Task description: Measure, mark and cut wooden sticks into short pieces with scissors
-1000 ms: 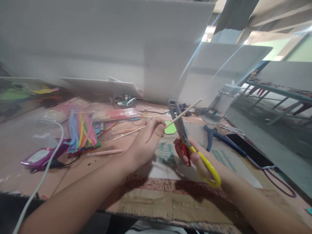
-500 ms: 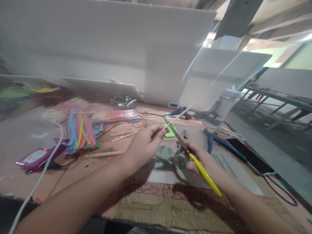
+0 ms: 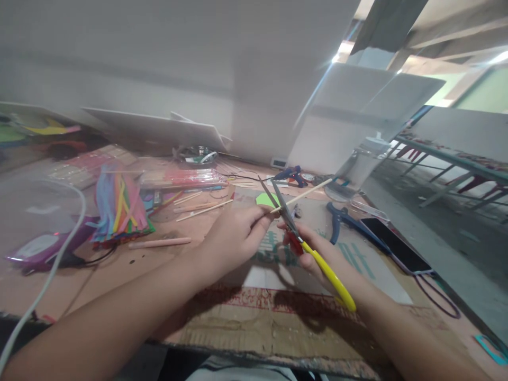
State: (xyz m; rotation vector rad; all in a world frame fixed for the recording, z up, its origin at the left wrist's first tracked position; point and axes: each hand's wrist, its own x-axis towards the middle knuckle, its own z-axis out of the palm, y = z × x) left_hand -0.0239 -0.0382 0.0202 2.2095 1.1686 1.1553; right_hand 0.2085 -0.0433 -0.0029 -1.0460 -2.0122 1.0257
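Between its thumb and fingers, my left hand (image 3: 242, 230) pinches the near end of a thin wooden stick (image 3: 309, 194), which slants up to the right. My right hand (image 3: 315, 248) is closed on yellow-handled scissors (image 3: 327, 275). The scissors' blades are parted and cross the stick just beyond my left fingertips. A bright green paper piece (image 3: 266, 199) lies behind my left fingers. Under both hands is a printed cardboard sheet (image 3: 254, 323).
Pipe cleaners (image 3: 123, 203), a purple device (image 3: 51, 246) and a white cable (image 3: 65, 248) are left. Packs of sticks (image 3: 182, 179) lie behind. A blue glue gun (image 3: 291, 174), blue tool (image 3: 337, 217), phone (image 3: 395, 244) and clear bottle (image 3: 363, 164) are right.
The open scissor blades have moved onto the stick near my left fingertips. The stick now tilts lower toward the right. The camera view has shifted slightly.
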